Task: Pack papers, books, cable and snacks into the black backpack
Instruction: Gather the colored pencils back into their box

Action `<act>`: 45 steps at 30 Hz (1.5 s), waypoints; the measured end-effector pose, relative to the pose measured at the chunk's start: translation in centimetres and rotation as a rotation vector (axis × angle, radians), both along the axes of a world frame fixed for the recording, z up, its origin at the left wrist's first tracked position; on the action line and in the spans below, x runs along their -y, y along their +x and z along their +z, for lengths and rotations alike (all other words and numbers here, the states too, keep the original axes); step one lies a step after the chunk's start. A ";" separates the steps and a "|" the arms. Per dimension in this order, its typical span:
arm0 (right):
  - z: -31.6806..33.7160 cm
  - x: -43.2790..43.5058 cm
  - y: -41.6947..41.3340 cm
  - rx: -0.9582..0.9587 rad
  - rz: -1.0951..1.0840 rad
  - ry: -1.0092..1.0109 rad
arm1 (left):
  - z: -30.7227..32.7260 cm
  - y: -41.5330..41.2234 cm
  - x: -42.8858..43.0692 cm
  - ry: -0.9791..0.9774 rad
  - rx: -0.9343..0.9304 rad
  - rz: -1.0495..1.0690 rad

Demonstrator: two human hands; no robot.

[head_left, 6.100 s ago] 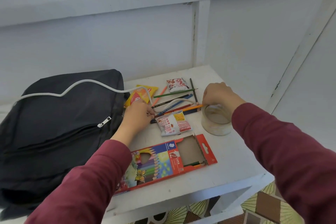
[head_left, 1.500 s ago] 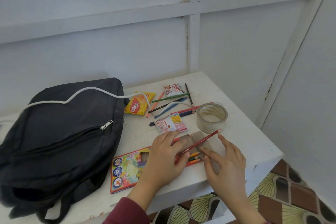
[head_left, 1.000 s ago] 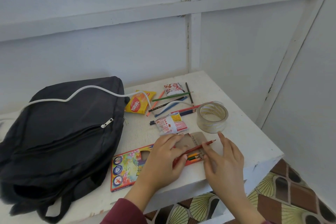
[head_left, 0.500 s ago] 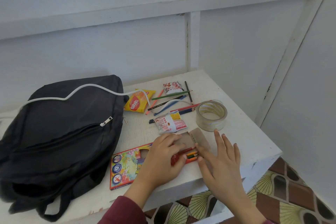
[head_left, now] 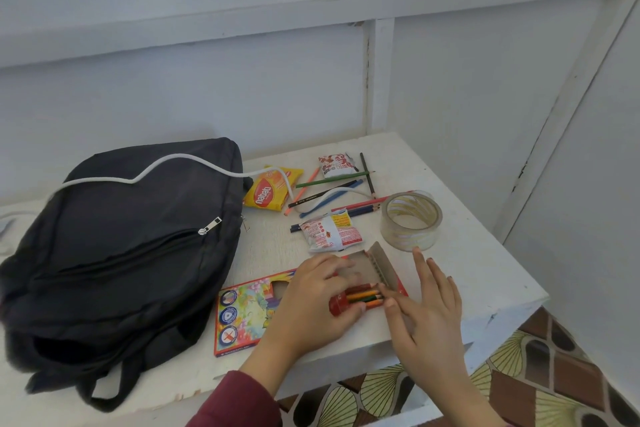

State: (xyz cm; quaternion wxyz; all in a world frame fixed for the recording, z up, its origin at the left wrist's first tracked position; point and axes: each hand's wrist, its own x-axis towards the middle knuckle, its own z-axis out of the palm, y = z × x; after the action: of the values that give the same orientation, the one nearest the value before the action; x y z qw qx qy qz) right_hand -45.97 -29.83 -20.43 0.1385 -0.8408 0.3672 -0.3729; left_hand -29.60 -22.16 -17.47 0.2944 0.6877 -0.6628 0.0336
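Note:
The black backpack (head_left: 117,246) lies flat at the left of the white table (head_left: 485,274), with a white cable (head_left: 180,163) draped over it. A yellow snack pack (head_left: 270,192) and two white-and-red snack packs (head_left: 330,231) (head_left: 335,165) lie right of the bag. My left hand (head_left: 311,302) presses down on the open coloured-pencil box (head_left: 242,312) and holds it. My right hand (head_left: 426,308), fingers spread, pushes the pencil ends (head_left: 367,296) into the box mouth with its thumb.
Several loose pencils (head_left: 332,189) lie scattered at the back of the table. A roll of clear tape (head_left: 411,221) stands at the right, near my right fingertips. Walls close in behind and to the right. Patterned floor (head_left: 540,388) shows below the table's front edge.
The red pencil that my right hand held angled over the box has gone in among the others. My right hand has flattened against the pencil ends.

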 end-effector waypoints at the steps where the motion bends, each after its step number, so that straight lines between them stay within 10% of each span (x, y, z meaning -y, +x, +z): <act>1: 0.0 0.0 0.0 0.003 -0.002 0.002 | 0.0 0.0 0.0 0.000 0.005 0.004; 18: 6.0 7.0 2.1 0.255 0.138 -0.093 | 2.6 2.3 2.6 0.024 -0.151 0.033; 31: 10.7 19.8 10.9 -0.763 0.003 0.329 | 5.8 6.9 11.1 0.306 0.097 0.308; 36: 9.7 21.1 12.1 -0.774 0.018 0.397 | 6.1 7.6 11.9 0.407 0.472 0.238; 45: 10.0 20.4 11.4 -0.824 0.051 0.317 | 5.5 7.9 12.3 0.482 0.614 0.198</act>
State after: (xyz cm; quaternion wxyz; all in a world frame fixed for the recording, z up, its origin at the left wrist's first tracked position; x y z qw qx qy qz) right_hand -34.54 -50.20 -10.41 0.1168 -0.8965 0.4235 0.0579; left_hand -21.72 -34.44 -11.93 -0.0919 0.7556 -0.6393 0.1092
